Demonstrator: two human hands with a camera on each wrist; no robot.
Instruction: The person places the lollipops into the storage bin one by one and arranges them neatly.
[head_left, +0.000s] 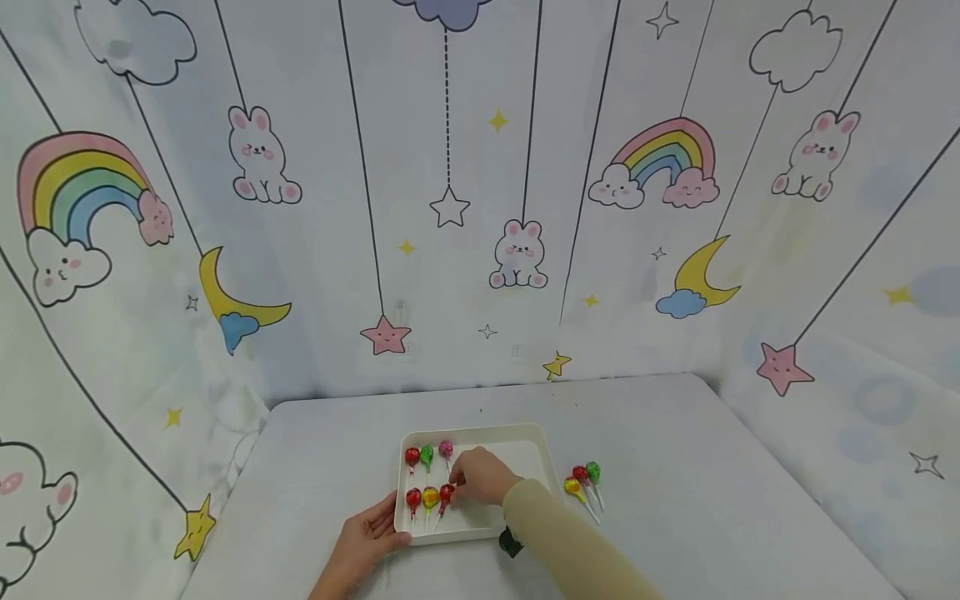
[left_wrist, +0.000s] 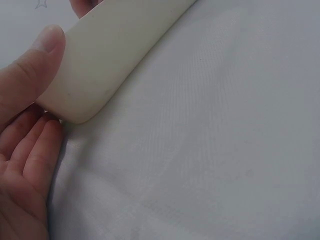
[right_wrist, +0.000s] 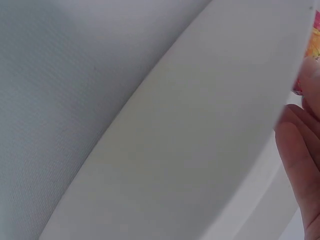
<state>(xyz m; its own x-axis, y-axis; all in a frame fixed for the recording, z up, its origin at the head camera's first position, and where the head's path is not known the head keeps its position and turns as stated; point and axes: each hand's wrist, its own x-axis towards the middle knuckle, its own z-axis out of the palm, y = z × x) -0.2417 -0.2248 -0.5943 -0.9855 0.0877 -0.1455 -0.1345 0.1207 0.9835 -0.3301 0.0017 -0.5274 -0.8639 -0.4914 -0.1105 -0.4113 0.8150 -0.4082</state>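
Observation:
A white tray [head_left: 517, 527] lies on the table with several wrapped lollipops in two rows at its left. The back row has a red lollipop [head_left: 412, 457], a green one [head_left: 427, 455] and a pink one [head_left: 446, 450]. In front are a red lollipop [head_left: 413, 498], a yellow one [head_left: 431, 497] and another red lollipop [head_left: 446, 493]. My right hand [head_left: 483, 477] reaches over the tray and pinches that last red lollipop at the front row's right end. With my left hand [head_left: 363, 537], I grip the tray's near left corner, thumb against its outer wall [left_wrist: 120, 37].
Right of the tray, a yellow lollipop [head_left: 573, 486], a red one [head_left: 580, 472] and a green one [head_left: 593, 472] lie close together on the white table [head_left: 697, 517]. A patterned cloth wall [head_left: 465, 350] stands behind. A black device [head_left: 511, 543] sits at my right wrist.

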